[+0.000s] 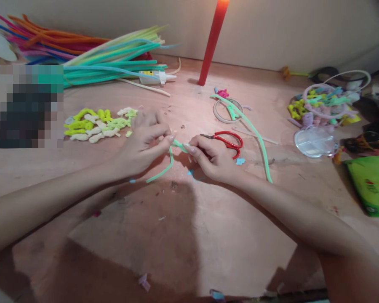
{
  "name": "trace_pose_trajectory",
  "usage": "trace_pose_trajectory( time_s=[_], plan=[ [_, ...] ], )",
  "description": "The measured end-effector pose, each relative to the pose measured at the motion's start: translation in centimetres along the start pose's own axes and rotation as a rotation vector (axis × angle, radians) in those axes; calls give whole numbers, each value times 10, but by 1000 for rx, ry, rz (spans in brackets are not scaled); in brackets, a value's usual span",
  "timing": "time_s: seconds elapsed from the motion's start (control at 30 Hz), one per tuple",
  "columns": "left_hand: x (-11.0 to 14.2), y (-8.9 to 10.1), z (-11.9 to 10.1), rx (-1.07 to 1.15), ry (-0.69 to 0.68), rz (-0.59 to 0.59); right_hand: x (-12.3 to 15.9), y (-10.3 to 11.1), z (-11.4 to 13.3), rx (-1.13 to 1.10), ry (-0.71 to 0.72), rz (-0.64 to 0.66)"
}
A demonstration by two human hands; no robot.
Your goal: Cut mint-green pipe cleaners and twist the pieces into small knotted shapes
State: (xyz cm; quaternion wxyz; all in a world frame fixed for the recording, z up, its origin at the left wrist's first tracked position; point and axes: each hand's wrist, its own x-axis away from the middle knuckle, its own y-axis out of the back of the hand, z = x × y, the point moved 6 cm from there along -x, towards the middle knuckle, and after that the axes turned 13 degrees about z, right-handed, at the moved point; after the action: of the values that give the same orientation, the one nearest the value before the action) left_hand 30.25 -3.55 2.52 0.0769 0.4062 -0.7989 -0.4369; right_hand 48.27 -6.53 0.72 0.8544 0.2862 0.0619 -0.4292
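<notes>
Between my two hands is a mint-green pipe cleaner (171, 162), pinched near its bent middle, with a loose tail hanging down to the left. My left hand (148, 143) is closed, thumb and forefinger on the bend. Close beside it on the right, my right hand (210, 155) is closed too and grips the same pipe cleaner. Partly hidden behind my right hand lie red-handled scissors (232, 139). Another mint-green pipe cleaner (255, 132) lies straight on the table to the right of the scissors.
Twisted yellow and white pieces (94, 126) lie at left, below a bundle of pipe cleaners (113, 54) and a glue bottle (154, 77). A red candle (211, 46) glows at its top, behind the hands. Right are a colourful pile (325, 103), clear dish (314, 141) and green packet (374, 183).
</notes>
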Motion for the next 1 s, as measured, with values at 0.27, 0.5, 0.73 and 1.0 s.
trace_pose_trajectory(
  time_s=[0.27, 0.5, 0.73, 1.0],
  plan=[
    [-8, -3, 4, 214, 19, 101, -1, -1, -2, 38, 41, 91],
    [-7, -29, 24, 760, 319, 203, 2, 4, 0, 139, 76, 72],
    [3, 5, -12, -469, -218, -43, 0, 0, -6, -44, -5, 81],
    [1, -10, -7, -161, -141, 62, -3, -6, -8, -86, -55, 186]
  ],
)
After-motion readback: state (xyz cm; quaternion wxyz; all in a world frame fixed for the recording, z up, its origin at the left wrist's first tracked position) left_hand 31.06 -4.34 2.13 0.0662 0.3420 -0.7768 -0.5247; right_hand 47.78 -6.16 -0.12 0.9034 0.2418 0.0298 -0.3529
